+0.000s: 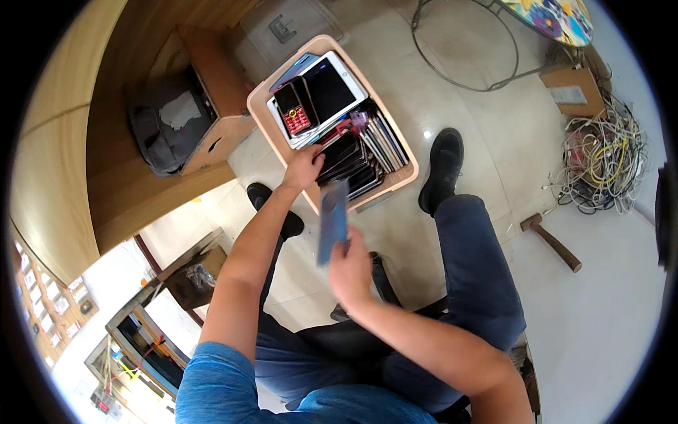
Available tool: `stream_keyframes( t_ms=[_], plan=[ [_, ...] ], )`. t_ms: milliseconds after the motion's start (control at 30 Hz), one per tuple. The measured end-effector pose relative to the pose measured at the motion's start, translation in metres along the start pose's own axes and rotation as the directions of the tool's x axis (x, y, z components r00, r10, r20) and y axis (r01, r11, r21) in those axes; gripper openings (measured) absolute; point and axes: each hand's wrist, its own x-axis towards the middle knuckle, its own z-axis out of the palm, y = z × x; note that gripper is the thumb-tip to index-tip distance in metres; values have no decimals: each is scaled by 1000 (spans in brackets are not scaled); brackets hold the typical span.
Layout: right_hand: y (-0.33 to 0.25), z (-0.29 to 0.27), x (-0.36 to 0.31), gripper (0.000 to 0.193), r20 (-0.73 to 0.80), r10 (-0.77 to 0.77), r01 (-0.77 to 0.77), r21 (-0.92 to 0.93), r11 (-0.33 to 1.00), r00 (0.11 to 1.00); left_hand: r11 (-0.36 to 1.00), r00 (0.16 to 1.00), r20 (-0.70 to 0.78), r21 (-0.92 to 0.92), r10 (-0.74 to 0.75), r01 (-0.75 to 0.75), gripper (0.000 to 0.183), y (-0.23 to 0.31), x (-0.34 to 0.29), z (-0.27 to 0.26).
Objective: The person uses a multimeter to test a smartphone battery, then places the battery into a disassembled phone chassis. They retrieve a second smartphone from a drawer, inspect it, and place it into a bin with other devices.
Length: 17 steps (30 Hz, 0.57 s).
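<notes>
Two hands at work above pink bin (395,185). Right hand (351,270) pinches lower end of blue phone (332,220), fingers closed on it, phone held upright just short of bin's near edge. Left hand (303,167) reaches into bin, fingers curled on stacked dark phones (346,164); grip there cannot be told. White tablet (326,88) and red keypad phone (294,109) lie at bin's far end. Hammer (551,242) on floor, well apart to right.

Bright, even indoor light; glare on floor tiles (426,133); fisheye-bent edges.
</notes>
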Motion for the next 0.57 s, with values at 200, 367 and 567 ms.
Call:
stream_keyframes(
  t_ms=[200, 367, 567],
  plan=[
    [-6, -30, 93, 39, -207, -406, 312, -372, 874, 890, 984, 964, -266, -163, 25, -70, 33, -9, -60, -49],
    [26, -57, 159, 41, -146, -706, 319, -816, 482, 693, 947, 996, 25, -308, -85, 88, 53, 19, -171, -116],
    [-25, -22, 163, 35, 143, -661, 439, -844, 307, 736, 970, 972, -151, -195, -177, 146, 52, 51, -322, -174]
  ],
)
